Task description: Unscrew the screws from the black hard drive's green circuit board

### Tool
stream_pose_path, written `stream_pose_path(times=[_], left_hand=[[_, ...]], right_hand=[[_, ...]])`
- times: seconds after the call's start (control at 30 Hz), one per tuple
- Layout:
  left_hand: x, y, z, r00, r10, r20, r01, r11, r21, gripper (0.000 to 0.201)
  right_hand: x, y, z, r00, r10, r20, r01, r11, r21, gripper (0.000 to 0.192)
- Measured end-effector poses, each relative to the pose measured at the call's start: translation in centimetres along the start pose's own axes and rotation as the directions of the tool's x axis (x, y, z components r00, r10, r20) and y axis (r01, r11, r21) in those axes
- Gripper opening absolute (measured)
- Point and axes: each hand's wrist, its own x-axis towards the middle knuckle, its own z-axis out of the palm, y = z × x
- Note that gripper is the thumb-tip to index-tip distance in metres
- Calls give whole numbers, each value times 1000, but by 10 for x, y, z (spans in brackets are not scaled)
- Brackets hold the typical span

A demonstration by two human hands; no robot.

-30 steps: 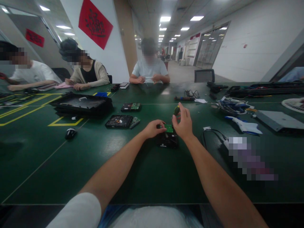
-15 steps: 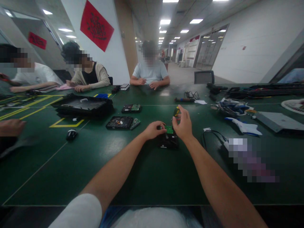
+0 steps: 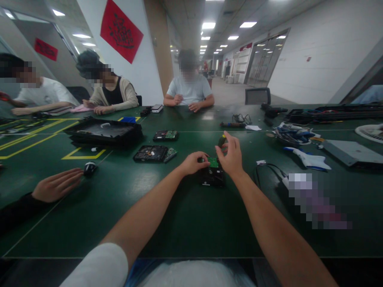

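A black hard drive [image 3: 212, 178] with a green circuit board [image 3: 213, 162] at its far end lies on the table in front of me. My left hand [image 3: 194, 162] is at its far left side, thumb and curled fingers gripping the edge by the board. My right hand [image 3: 231, 154] holds a screwdriver [image 3: 222, 140] by its dark handle with a yellow end, above the drive's right side. The handle stands nearly upright. My fingers hide most of the shaft, and I cannot tell whether its tip touches the board.
Two more drives [image 3: 150, 154] [image 3: 165, 136] lie left, the nearer with a loose circuit board [image 3: 170, 154]. A black tray [image 3: 104, 132] and a mouse [image 3: 90, 168] are farther left; another person's hand [image 3: 60, 185] reaches there. Right are a cable [image 3: 271, 165], gloves [image 3: 308, 158] and a silver box [image 3: 354, 152].
Another person's hand has come in from the left, up to the mouse. My left hand stays on the hard drive; my right fingers have shifted slightly around the screwdriver.
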Motion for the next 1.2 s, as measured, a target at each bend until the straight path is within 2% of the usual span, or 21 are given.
stream_pose_path(times=[0.2,0.4,0.57,0.87,1.2], left_hand=[[0,0,0,1000,8,-4,-8,1000,-2,15],[0,-1,0,1000,22,-4,-22,1000,8,15],[0,-1,1,1000,20,-7,-20,1000,13,15],[0,0,0,1000,9,-8,-9,1000,-7,15],[-1,-2,0,1000,16,-9,-16,1000,-10,16]], right_hand=[[0,2,2,1000,-21,12,21,1000,13,73],[-1,3,1,1000,3,13,-3,1000,-1,69],[-1,5,3,1000,-17,-1,17,1000,3,73],[-1,4,1,1000,-9,17,8,999,37,68],[-1,4,0,1000,-9,8,9,1000,-14,66]])
